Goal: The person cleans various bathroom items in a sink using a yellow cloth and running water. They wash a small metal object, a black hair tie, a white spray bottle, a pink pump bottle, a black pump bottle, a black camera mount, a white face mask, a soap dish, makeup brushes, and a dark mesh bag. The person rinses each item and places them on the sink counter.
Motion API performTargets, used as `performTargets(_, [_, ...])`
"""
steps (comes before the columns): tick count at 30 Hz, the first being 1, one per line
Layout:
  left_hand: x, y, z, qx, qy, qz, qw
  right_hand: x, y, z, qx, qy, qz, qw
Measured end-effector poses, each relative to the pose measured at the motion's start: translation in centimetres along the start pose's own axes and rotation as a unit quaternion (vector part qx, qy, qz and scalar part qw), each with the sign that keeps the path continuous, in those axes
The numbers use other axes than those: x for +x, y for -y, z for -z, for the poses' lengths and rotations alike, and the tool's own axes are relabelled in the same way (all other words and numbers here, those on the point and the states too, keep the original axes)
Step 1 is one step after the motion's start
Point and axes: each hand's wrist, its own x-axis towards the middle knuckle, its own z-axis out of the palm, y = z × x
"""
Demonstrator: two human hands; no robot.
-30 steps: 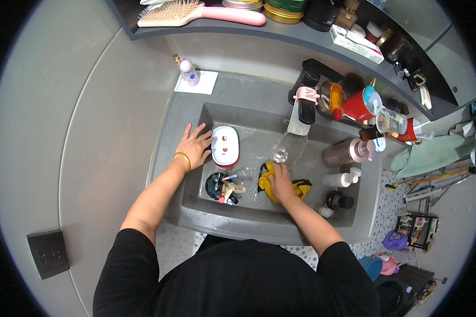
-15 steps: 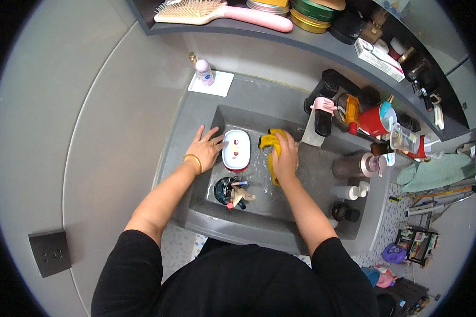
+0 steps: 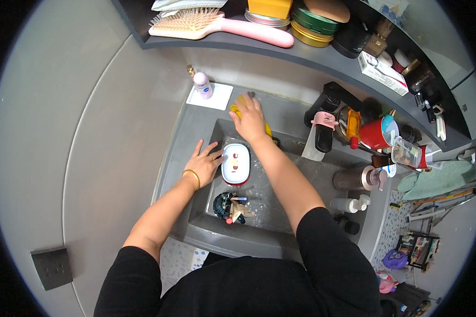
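My right hand (image 3: 250, 120) is over a yellow cloth (image 3: 234, 108) on the back ledge of the grey sink (image 3: 195, 115), fingers pressing it down. Part of the cloth shows beside the palm, and the rest is hidden under the hand. My left hand (image 3: 203, 162), with a gold bangle at its wrist, rests on the left rim of the sink with fingers spread. Its fingertips come close to a white oblong box (image 3: 235, 165) with a red base in the basin. Whether they touch it I cannot tell. Nearer me in the basin lies a dark bundle (image 3: 225, 206) with small tube-like items.
A roll-on bottle (image 3: 202, 85) stands on a white tray (image 3: 223, 97) at the back left. A black faucet (image 3: 328, 105) and several pump bottles (image 3: 354, 178) line the right side. Above the back ledge runs a dark shelf (image 3: 206, 47) holding a pink hairbrush (image 3: 254, 33).
My right hand has moved with the yellow cloth from inside the basin up and left to the back ledge. The left hand stays on the rim. The view has shifted slightly.
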Motion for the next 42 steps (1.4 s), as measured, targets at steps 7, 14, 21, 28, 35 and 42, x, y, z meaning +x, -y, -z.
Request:
performTargets(7, [0.0, 0.0, 0.1, 0.006, -0.010, -0.014, 1.000, 0.8, -5.0, -2.5, -0.131, 0.026, 0.013, 0.991])
performTargets(14, [-0.1, 0.2, -0.3, 0.020, -0.020, -0.010, 1.000, -2.8, -5.0, 3.9, -0.148, 0.005, -0.126, 0.981])
performTargets(21, [0.1, -0.1, -0.2, 0.009, -0.028, -0.018, 0.999, -2.3, -5.3, 3.9, -0.008, -0.038, -0.067, 0.997])
performTargets(28, [0.1, -0.3, 0.0, 0.005, -0.022, -0.018, 1.000, -8.8, -9.2, 8.8, -0.060, -0.070, -0.014, 0.996])
performTargets(35, [-0.2, -0.2, -0.4, -0.031, -0.071, -0.012, 0.997, -12.1, -7.8, 10.2, 0.093, -0.064, -0.269, 0.956])
performTargets(42, [3.0, 2.8, 0.4, -0.197, -0.306, 0.175, 0.915, -21.0, -7.0, 7.7, -0.030, 0.022, -0.179, 0.983])
